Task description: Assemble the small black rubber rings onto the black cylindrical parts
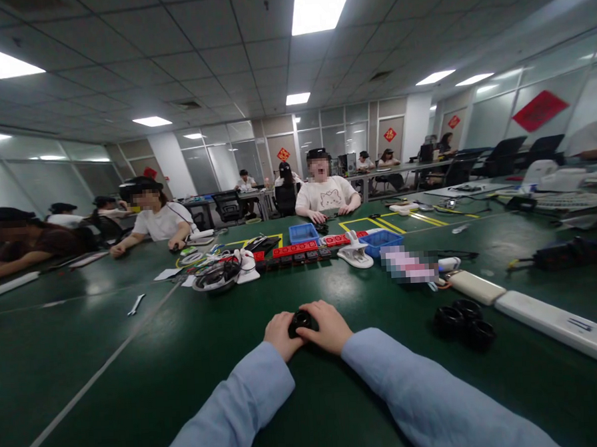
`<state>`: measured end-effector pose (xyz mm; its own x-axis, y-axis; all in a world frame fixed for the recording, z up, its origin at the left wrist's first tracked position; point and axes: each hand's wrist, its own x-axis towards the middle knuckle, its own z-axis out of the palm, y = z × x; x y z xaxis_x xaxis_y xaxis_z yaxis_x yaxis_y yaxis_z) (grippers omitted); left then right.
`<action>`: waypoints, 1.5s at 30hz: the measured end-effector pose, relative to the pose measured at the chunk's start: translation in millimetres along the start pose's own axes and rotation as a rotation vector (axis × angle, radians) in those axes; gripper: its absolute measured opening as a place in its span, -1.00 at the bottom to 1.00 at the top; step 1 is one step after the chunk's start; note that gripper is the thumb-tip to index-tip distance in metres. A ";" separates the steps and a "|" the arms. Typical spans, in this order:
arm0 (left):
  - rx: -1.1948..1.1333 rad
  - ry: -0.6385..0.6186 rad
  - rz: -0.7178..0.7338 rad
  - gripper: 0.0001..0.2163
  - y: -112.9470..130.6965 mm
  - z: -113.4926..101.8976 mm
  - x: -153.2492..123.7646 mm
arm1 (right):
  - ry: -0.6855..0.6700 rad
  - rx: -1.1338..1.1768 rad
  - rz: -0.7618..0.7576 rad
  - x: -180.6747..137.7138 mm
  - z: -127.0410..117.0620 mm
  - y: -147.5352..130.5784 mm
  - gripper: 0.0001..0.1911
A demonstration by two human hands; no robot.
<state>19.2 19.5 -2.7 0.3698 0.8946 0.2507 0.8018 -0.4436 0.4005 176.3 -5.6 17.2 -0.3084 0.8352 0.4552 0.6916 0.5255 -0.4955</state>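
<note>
My left hand [281, 335] and my right hand [328, 326] close around a black ring-shaped part [302, 321] on the green table in front of me. From either side the fingers curl about its rim, and the thumbs come together at its near edge. A dark round opening shows in its top. To the right of my right forearm lies a cluster of similar black rings [464, 323], with no hand touching them. Both of my arms are in light blue sleeves.
Beyond my hands stand red-and-black power strips [300, 251], coiled cables [216, 276], a white clip [355, 252] and blue trays [380, 243]. A wrench [136, 305] lies left. A long white bar [559, 326] runs along the right. A person [325, 192] sits opposite.
</note>
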 end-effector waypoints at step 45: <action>-0.033 0.018 -0.175 -0.60 -6.0 -23.5 -26.1 | 0.059 0.064 0.235 5.0 11.3 39.1 -0.54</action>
<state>-6.3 -2.4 9.1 0.2178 0.9573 0.1903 0.8372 -0.2834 0.4678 194.5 20.9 -8.2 -0.1038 0.9258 0.3635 0.6965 0.3286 -0.6379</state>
